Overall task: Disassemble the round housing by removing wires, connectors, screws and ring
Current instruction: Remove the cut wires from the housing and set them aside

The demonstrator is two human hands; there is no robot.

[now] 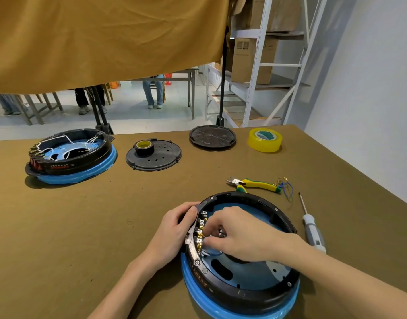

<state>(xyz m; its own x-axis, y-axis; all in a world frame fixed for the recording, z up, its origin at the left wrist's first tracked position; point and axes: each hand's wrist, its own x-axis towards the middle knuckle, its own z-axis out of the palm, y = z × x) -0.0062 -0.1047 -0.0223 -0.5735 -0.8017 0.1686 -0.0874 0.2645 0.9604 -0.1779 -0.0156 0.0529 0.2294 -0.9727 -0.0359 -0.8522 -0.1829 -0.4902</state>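
A round black housing (255, 288) on a blue base sits on the table right in front of me. A row of brass connectors (201, 229) lines its left inner wall, under a metal ring segment (194, 252) with screws. My left hand (175, 231) grips the housing's left rim from outside, thumb on top. My right hand (241, 236) reaches inside, its fingertips pinching at a connector near the lower end of the row. The part it holds is hidden by the fingers.
A second housing (71, 155) with white wires stands at the far left. Two black lids (154, 155) (212, 137), one bearing a tape roll (144, 147), and yellow tape (265, 140) lie behind. Cutters (255, 184), loose blue wires (286, 186) and a screwdriver (311, 224) lie to the right.
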